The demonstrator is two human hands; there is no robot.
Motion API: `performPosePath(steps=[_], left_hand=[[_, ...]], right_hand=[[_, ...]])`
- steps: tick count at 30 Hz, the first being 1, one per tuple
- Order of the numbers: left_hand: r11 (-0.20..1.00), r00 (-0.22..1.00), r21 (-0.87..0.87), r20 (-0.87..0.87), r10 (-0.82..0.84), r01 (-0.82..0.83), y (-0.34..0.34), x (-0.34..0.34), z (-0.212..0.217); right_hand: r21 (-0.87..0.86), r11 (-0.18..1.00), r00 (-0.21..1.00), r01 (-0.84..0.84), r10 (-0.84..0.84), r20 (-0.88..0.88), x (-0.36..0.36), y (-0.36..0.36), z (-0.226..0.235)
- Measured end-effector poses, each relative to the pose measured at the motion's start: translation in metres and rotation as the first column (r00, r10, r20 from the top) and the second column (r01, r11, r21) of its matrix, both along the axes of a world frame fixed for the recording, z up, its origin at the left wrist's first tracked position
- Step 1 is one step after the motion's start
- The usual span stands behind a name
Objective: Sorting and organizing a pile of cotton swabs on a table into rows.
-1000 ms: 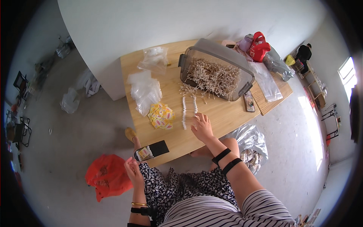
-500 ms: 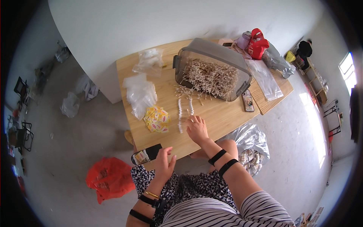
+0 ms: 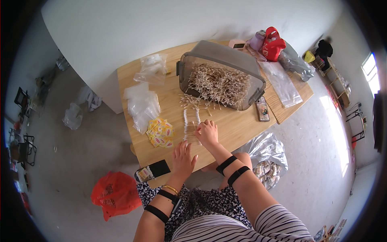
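A row of cotton swabs [image 3: 191,121] lies side by side on the wooden table [image 3: 229,121], white tips lined up along its two edges. At the right edge of this row, my right hand [image 3: 208,134] has its fingers bent and drawn together; what they pinch, if anything, is hidden. My left hand [image 3: 184,160] is open at the near end of the row, fingers stretched toward the swabs and holding nothing. Just beyond the row, a grey plastic bin [image 3: 219,50] lies tipped on its side, with a heap of loose cotton swabs [image 3: 219,82] spilling from its mouth.
Yellow-and-white paper slips [image 3: 160,133] and clear plastic bags [image 3: 142,107] lie at the left. A phone [image 3: 263,109] rests right of the bin. A black holder [image 3: 155,170] sits at the near edge. On the floor stand a red bag [image 3: 117,195] and a silvery bag [image 3: 268,155].
My left hand has moved forward and right, up to the near end of the swab row. My right hand's fingers have curled in closer at the row's right edge. The view has shifted slightly.
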State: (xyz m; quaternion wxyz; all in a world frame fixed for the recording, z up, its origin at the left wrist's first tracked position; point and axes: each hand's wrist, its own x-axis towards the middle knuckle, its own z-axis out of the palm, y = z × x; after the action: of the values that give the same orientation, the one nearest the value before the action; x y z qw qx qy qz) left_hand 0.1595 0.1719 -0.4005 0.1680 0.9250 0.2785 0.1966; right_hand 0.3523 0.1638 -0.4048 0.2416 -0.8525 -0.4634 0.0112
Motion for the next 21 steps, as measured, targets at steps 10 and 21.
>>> performPosePath(steps=[10, 21], left_hand=[[0.999, 0.999, -0.029, 0.003, -0.033, 0.033, -0.005, -0.008, -0.016], [1.000, 1.000, -0.015, 0.007, -0.018, 0.018, -0.006, -0.011, -0.019]], right_hand=[[0.046, 0.957, 0.958, -0.286, 0.286, 0.016, 0.011, 0.003, 0.007], [-0.012, 0.895, 0.892, -0.445, 0.445, 0.085, 0.010, -0.009, 0.020]])
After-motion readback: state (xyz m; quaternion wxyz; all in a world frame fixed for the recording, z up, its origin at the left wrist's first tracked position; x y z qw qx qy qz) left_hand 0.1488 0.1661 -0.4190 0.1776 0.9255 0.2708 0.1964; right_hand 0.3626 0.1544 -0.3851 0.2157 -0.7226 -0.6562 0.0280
